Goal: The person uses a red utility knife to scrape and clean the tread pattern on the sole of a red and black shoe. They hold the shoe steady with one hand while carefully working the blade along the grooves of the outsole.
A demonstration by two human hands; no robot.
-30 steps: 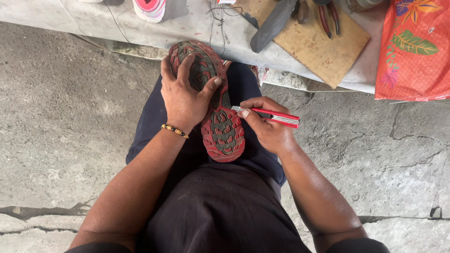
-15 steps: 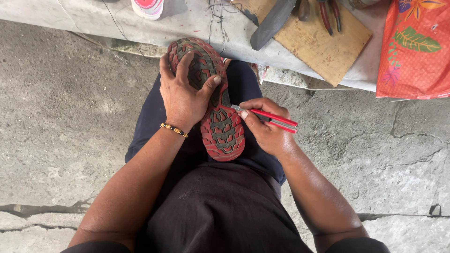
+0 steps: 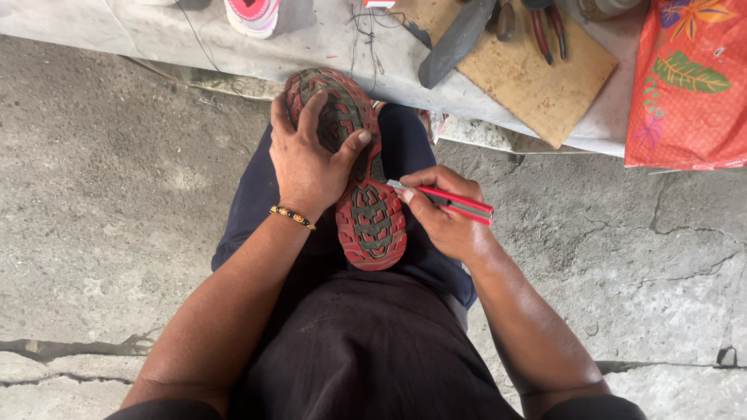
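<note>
A shoe (image 3: 372, 222) lies sole up on my lap, its tread red and dark grey. My left hand (image 3: 313, 159) presses down on the middle of the sole, fingers spread over the forefoot. A beaded bracelet (image 3: 292, 217) circles that wrist. My right hand (image 3: 445, 215) grips a red utility knife (image 3: 461, 204), with the blade tip touching the sole's right edge near the heel.
A low concrete ledge (image 3: 311, 47) runs across the top with a wooden board (image 3: 537, 78), pliers with red handles (image 3: 545, 31), a dark blade-like tool (image 3: 451, 43) and a pink-and-white shoe (image 3: 253, 14). A red patterned bag (image 3: 689, 85) stands at right. Cracked concrete floor (image 3: 101, 202) surrounds me.
Almost nothing differs. The knife stays at the sole's right edge and both hands keep their grip; the view has shifted only slightly.
</note>
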